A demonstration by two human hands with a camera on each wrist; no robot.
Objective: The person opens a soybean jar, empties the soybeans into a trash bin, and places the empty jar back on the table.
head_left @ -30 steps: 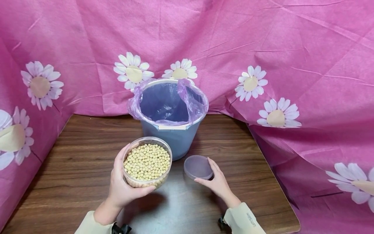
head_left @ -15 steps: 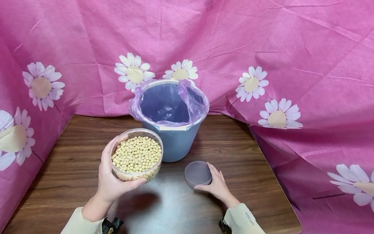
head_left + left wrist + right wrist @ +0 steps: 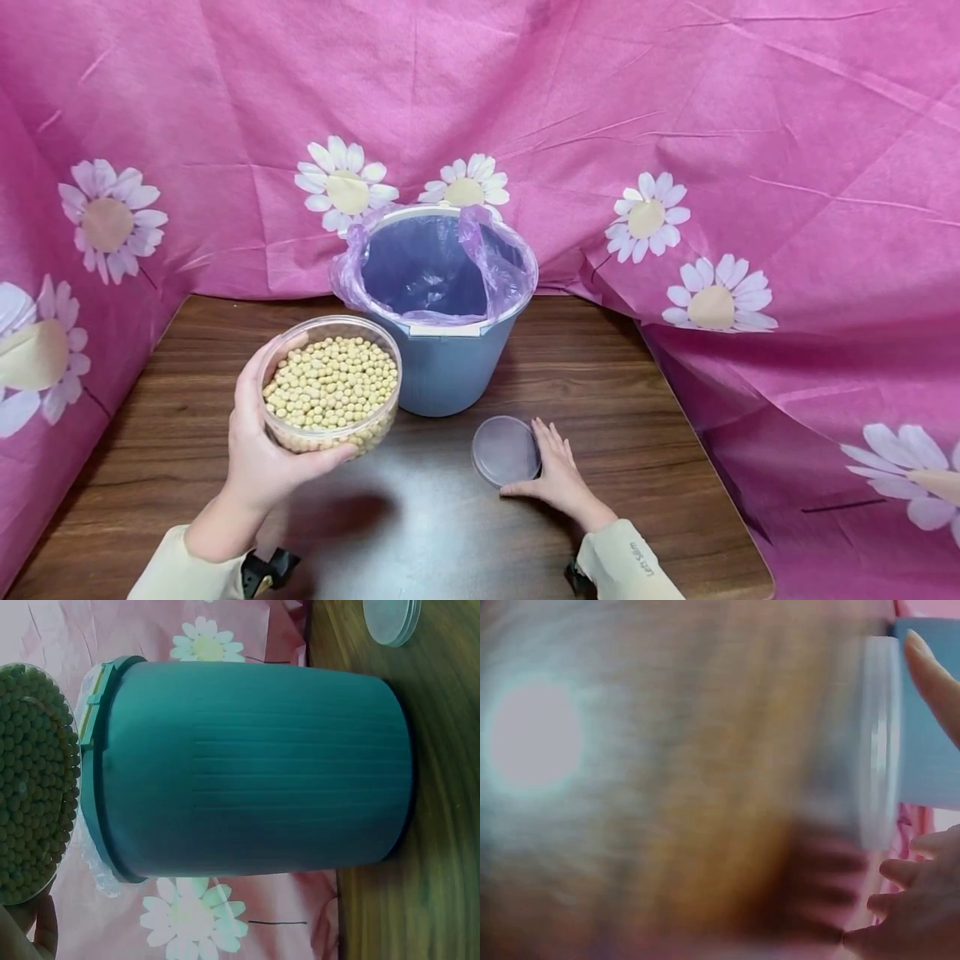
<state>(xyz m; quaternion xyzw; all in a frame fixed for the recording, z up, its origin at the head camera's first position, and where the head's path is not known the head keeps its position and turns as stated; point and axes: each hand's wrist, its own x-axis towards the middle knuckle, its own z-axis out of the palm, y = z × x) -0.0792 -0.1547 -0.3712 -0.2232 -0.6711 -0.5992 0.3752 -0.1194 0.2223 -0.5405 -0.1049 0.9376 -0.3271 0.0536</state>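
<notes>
Left hand [image 3: 258, 458], its grip curled round a clear tub [image 3: 330, 436] of beans [image 3: 330, 383], above the tabletop [image 3: 615, 375], before a blue bucket [image 3: 453, 371], right hand [image 3: 558, 479], grip wide, just beside a round lid [image 3: 506, 452].

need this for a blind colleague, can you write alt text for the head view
A person's left hand holds a round clear plastic tub of pale yellow beans. The right hand is spread beside a round translucent plastic lid on a brown wood-grain table. Behind stands a blue plastic bucket lined with a purple plastic bag, before pink daisy-print cloth.
</notes>
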